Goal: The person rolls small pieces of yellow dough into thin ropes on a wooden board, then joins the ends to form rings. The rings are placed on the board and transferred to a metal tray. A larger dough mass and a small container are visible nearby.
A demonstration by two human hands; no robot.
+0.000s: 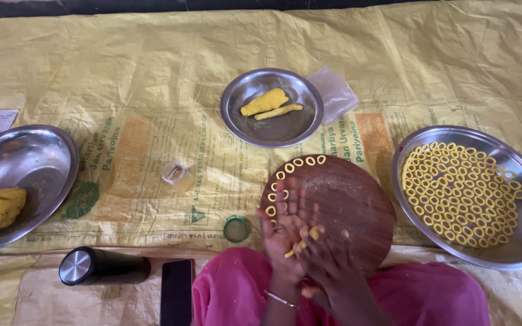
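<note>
Over the round wooden board (345,205), both hands (300,235) press together on a dough strip (302,240) slanting lower-left to upper-right.

black flask (104,266), dark phone (176,292), small jar (176,174)
</note>
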